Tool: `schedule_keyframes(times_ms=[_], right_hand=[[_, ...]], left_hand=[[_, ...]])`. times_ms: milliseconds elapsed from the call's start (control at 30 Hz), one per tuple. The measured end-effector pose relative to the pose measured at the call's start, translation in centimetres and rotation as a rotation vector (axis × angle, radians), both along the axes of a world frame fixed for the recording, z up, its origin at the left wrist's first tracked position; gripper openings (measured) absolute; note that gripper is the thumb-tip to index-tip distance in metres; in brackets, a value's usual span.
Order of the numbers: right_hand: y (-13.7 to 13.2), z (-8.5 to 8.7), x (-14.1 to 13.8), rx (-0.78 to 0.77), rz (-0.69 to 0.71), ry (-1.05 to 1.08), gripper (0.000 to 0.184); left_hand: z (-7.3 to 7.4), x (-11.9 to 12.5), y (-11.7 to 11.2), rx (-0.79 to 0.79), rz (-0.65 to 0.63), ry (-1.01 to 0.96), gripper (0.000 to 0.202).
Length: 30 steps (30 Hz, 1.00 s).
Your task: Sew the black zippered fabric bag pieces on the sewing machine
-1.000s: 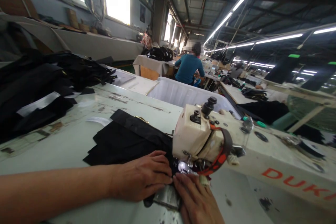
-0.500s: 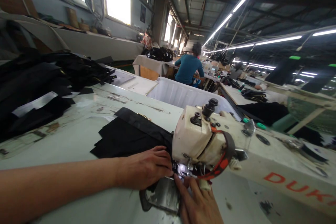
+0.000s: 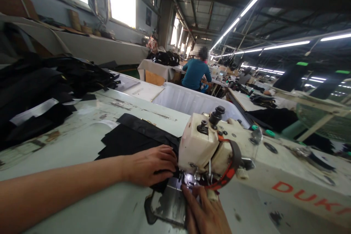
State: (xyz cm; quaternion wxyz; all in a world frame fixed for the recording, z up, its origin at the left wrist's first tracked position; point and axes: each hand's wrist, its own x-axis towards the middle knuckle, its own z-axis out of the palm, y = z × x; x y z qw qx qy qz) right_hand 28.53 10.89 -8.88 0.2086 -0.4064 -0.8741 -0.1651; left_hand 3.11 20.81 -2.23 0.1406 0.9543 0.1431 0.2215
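Note:
My left hand [image 3: 152, 164] lies palm down on a stack of black fabric pieces [image 3: 124, 137], fingers stretched out and slightly bent, just left of the sewing machine head [image 3: 196, 140]. A gold-coloured zipper strip [image 3: 148, 121] shows along the fabric's far edge. The fabric runs in beside the lit presser foot [image 3: 189, 179]. My right hand [image 3: 205, 208] is in front of the foot, its fingers extended and the leading fingertip on the metal plate [image 3: 171, 204]. I see nothing held in it, though part of its fingers is behind the machine.
A heap of black fabric pieces [image 3: 49, 87] lies on the left of the table. Behind the machine stands a white plastic bin [image 3: 178, 97]. A person in a teal top [image 3: 195, 74] sits beyond it. The machine arm [image 3: 301, 190] extends to the right.
My left hand has drawn slightly away from the presser foot, to the left and up. My right hand stays by the foot. The view has shifted a little.

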Motion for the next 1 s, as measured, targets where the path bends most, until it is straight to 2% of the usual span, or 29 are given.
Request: schedule_keyframes(times_ms=[67, 167, 267, 367, 533, 600, 633, 700, 800, 900, 1000], right_hand=[[-0.1, 0.3, 0.1, -0.027, 0.008, 0.006, 0.046], [-0.3, 0.9, 0.1, -0.058, 0.022, -0.001, 0.042], [-0.5, 1.4, -0.1, -0.054, 0.063, 0.018, 0.039], [-0.7, 1.8, -0.5, -0.067, 0.057, 0.099, 0.035], [-1.6, 3.1, -0.9, -0.17, 0.045, 0.166, 0.034], [-2.3, 3.8, -0.8, -0.228, 0.069, 0.147, 0.035], [-2.7, 4.0, -0.7, -0.242, 0.077, 0.148, 0.035], [-3.7, 4.3, -0.6, -0.224, 0.099, 0.16, 0.037], [-4.8, 3.8, -0.6, -0.095, 0.143, 0.169, 0.038], [-5.0, 2.7, -0.7, -0.027, 0.146, 0.157, 0.035], [-4.8, 1.9, -0.6, -0.003, 0.13, 0.152, 0.033]], left_hand=[[0.6, -1.1, 1.3, 0.059, 0.019, 0.083, 0.025], [0.7, -2.8, 2.6, 0.098, 0.127, 0.284, 0.036], [0.4, -3.9, 1.8, 0.078, 0.228, 0.413, 0.048], [0.2, -4.1, -1.1, 0.058, 0.369, 0.476, 0.056], [0.6, -2.6, -7.9, 0.07, 0.623, 0.649, 0.073], [0.9, -1.6, -9.7, 0.103, 0.701, 0.714, 0.071], [1.1, -1.1, -10.2, 0.132, 0.706, 0.712, 0.063], [1.3, -0.1, -10.5, 0.19, 0.652, 0.666, 0.038], [1.4, 1.1, -9.9, 0.241, 0.409, 0.481, 0.013], [1.6, 2.2, -9.2, 0.249, 0.168, 0.334, 0.017], [1.6, 2.8, -8.8, 0.252, 0.099, 0.345, 0.02]])
